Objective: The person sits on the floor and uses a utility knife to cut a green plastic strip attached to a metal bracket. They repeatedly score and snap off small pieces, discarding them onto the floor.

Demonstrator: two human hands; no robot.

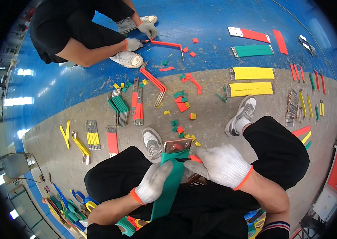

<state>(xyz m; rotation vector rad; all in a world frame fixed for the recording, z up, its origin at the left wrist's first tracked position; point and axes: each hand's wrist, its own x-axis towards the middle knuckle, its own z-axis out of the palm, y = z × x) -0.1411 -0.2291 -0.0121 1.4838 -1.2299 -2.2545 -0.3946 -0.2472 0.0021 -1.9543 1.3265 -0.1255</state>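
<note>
I squat on the floor with a flat copper bar sleeved in green (171, 181) across my lap, its bare drilled end pointing away. My left hand (152, 182), in a white glove with an orange cuff, grips the bar's left edge. My right hand (218, 164), gloved the same, holds a small orange-handled cutter (194, 158) against the green sleeve just below the bare copper end.
Red, yellow and green sleeved bars (252, 73) and small offcuts (181, 104) lie scattered on the grey and blue floor. Another person crouches at the far left, gloved hands (133, 44) on a bent red bar (167, 44). Tape rolls (76, 203) sit at my lower left.
</note>
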